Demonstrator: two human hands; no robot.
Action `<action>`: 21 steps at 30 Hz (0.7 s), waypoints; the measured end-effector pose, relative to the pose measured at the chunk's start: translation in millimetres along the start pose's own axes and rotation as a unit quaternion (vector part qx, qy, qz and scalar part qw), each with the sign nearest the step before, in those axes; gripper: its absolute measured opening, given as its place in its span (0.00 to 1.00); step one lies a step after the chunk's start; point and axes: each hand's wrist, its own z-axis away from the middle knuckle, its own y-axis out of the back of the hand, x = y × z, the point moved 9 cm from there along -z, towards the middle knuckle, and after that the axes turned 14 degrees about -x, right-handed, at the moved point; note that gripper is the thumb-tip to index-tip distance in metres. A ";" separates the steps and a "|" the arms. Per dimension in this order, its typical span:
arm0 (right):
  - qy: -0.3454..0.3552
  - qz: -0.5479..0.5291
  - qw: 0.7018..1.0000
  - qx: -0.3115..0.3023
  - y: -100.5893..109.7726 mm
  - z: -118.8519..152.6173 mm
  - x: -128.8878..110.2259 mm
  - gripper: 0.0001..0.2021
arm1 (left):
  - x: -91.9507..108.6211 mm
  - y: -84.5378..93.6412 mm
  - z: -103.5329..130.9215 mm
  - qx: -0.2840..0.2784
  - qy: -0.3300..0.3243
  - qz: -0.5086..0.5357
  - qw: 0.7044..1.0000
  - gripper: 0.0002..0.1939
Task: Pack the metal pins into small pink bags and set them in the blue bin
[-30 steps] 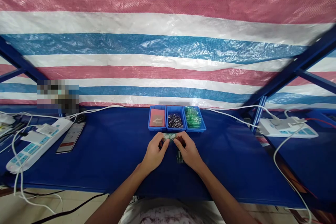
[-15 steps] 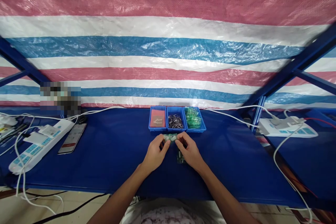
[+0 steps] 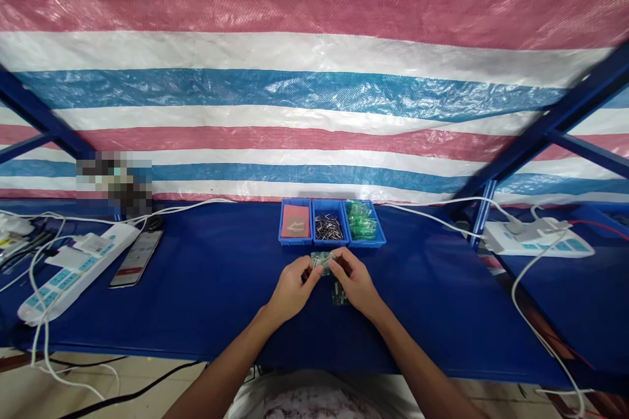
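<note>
A small clear plastic bag (image 3: 321,261) with pale contents is pinched between both hands, just in front of the blue bins. My left hand (image 3: 291,288) grips its left side with thumb and fingers. On its right side, my right hand (image 3: 356,280) holds the bag the same way. Another small clear bag (image 3: 338,294) with dark and silvery contents lies on the blue table, partly hidden by my right hand. Three blue bins stand side by side: one with pink sheets (image 3: 296,217), one with metal pieces (image 3: 329,227), one with green packets (image 3: 362,221).
A phone (image 3: 136,259) and a white power strip (image 3: 73,275) lie on the left of the blue table (image 3: 206,288). Another power strip (image 3: 540,240) sits at the right, with white cables. Behind hangs a striped sheet (image 3: 314,98).
The thumbs and fingers have shifted slightly on the held bag, and my left hand sits a little further right. More of the bag's face shows between the hands.
</note>
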 end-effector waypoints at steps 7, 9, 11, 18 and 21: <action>-0.009 0.003 1.000 -0.004 -0.4 0.1 2.8 0.14 | -1.9 -0.4 -0.7 0.003 0.011 -0.011 1.000 0.21; -0.009 0.001 1.000 -0.005 -0.6 0.0 3.1 0.14 | -1.4 -0.2 -0.8 0.005 0.013 -0.006 1.000 0.21; -0.009 0.001 1.000 -0.007 -0.8 -0.2 3.3 0.15 | -1.6 0.0 -0.6 0.005 0.016 0.000 1.000 0.20; -0.010 0.013 1.000 -0.022 -4.0 0.0 1.5 0.13 | -5.7 1.3 0.9 0.015 0.023 0.025 0.999 0.17; -0.022 0.019 0.999 -0.021 -4.3 0.4 2.0 0.12 | -6.5 1.3 1.1 0.015 0.020 0.026 0.999 0.17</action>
